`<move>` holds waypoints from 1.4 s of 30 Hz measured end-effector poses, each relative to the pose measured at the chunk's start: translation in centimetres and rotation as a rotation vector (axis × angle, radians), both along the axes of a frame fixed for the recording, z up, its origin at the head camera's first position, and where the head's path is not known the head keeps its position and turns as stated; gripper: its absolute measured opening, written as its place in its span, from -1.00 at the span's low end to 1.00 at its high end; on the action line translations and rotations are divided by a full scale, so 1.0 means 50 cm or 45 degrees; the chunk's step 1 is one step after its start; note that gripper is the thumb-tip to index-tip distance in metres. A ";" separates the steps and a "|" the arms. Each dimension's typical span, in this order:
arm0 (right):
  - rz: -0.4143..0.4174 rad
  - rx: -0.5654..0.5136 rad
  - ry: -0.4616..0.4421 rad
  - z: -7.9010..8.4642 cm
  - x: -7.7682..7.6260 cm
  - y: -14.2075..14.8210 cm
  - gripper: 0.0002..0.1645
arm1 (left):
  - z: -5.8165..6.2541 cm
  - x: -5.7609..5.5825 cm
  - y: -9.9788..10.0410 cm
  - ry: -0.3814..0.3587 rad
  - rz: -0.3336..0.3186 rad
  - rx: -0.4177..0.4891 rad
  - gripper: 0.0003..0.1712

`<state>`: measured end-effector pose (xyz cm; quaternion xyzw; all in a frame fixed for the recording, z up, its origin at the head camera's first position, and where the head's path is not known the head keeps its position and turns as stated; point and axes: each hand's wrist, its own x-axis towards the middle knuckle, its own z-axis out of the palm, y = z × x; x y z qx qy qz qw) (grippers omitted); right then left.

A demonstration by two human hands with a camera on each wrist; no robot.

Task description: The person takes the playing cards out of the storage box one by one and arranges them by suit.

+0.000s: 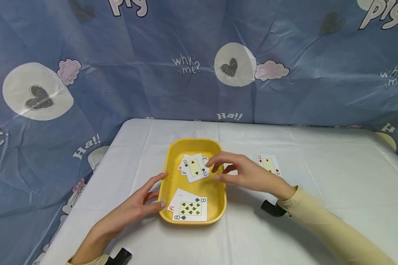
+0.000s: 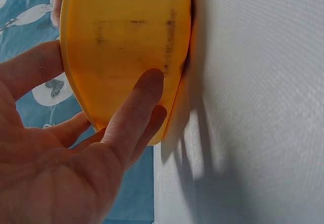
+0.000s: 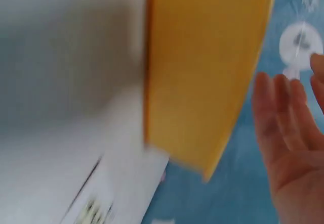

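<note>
A yellow tray (image 1: pixel 215 198) stands on the white-covered table. My left hand (image 1: pixel 136 202) touches its left side, fingers spread; in the left wrist view a finger (image 2: pixel 43 64) meets the rim and another digit rests against the outer wall. Over the tray's right rim hovers my right hand (image 1: pixel 245 173), fingers loosely bent, nothing between them. Below its fingertips lies a two of clubs (image 1: pixel 194 168) on a small pile that includes a king (image 1: pixel 205 160). Nearer me in the tray, an eight of spades (image 1: pixel 190 209) overlaps a red-numbered card (image 1: pixel 179 195).
Right of the tray, a two of diamonds (image 1: pixel 268 164) lies on the table (image 1: pixel 345 184), partly behind my right hand. Another card (image 1: pixel 231 168) shows between that hand's fingers, mostly hidden. A blue printed cloth (image 1: pixel 159 92) hangs behind the table.
</note>
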<state>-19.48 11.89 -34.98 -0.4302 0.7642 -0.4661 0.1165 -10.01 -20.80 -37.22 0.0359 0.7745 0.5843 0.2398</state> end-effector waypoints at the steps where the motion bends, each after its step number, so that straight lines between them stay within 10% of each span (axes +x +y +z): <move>1: 0.057 0.031 -0.016 -0.001 0.003 -0.015 -0.60 | 0.000 0.000 0.000 0.000 -0.001 0.002 -0.10; 9: 0.381 0.315 -0.023 -0.015 -0.006 -0.111 -0.63 | 0.002 0.000 -0.001 -0.005 -0.025 0.007 -0.10; 24: 0.533 0.731 0.149 -0.040 -0.025 -0.186 -0.26 | 0.006 0.001 0.001 -0.013 -0.030 0.000 -0.11; 42: 0.309 0.482 0.220 -0.050 -0.023 -0.198 -0.47 | -0.002 0.002 -0.005 0.005 -0.032 0.011 -0.11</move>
